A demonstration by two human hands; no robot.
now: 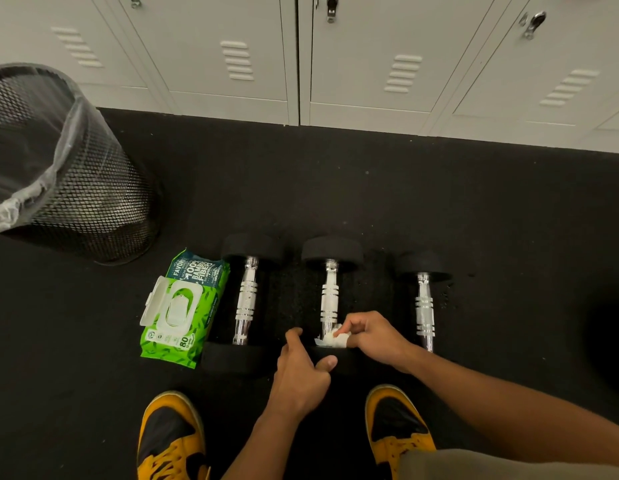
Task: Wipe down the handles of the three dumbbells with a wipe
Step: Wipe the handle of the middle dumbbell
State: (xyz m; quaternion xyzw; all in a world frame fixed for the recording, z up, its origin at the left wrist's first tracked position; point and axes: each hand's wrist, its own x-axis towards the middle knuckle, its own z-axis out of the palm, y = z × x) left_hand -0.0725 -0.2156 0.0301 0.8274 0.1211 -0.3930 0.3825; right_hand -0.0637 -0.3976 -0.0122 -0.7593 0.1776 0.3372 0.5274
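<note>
Three dumbbells with chrome handles and black heads lie side by side on the black floor: the left dumbbell (246, 299), the middle dumbbell (330, 296) and the right dumbbell (424, 306). My right hand (373, 336) pinches a crumpled white wipe (330, 339) around the near end of the middle handle. My left hand (301, 372) grips the near black head of the middle dumbbell, thumb on top. That head is mostly hidden under my hands.
A green pack of wipes (183, 310) lies left of the dumbbells with its lid flipped open. A black mesh bin (69, 174) with a plastic liner stands at the far left. Grey lockers (301, 57) line the back. My yellow-and-black shoes (173, 438) are at the bottom.
</note>
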